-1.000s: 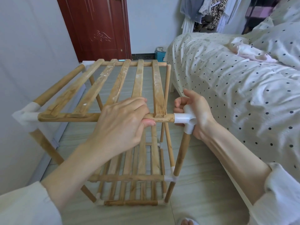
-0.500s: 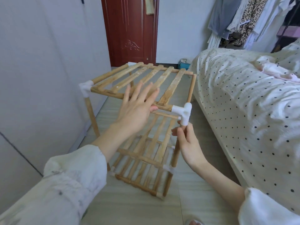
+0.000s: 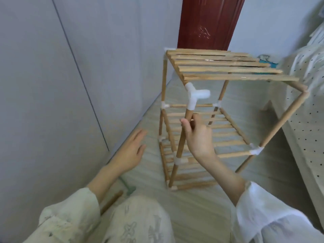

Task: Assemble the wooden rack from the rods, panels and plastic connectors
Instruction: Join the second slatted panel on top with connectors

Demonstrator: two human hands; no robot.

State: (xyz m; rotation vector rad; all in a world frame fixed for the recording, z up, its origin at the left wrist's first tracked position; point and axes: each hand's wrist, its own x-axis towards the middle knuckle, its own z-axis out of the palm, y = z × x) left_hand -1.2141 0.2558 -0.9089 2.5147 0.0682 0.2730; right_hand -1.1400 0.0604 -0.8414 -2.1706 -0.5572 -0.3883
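Note:
The wooden rack (image 3: 226, 71) stands on the floor in front of me, with slatted panels at the top, middle and bottom. My right hand (image 3: 198, 135) grips the near upright rod (image 3: 180, 144) just below a white plastic connector (image 3: 192, 96). One socket of that connector points right and has nothing in it. The top panel's near edge sits above the connector. My left hand (image 3: 131, 151) hovers over the floor to the left of the rack with straight fingers, holding nothing.
A grey wall (image 3: 52, 85) runs along the left and a red door (image 3: 206, 21) stands behind the rack. A bed with dotted sheets (image 3: 310, 120) lies on the right. A loose wooden rod (image 3: 112, 201) lies on the floor by my left knee.
The rack has turned and now stands farther from me. My left hand has come off the top panel and dropped to the left. My right hand still grips the upright below the connector.

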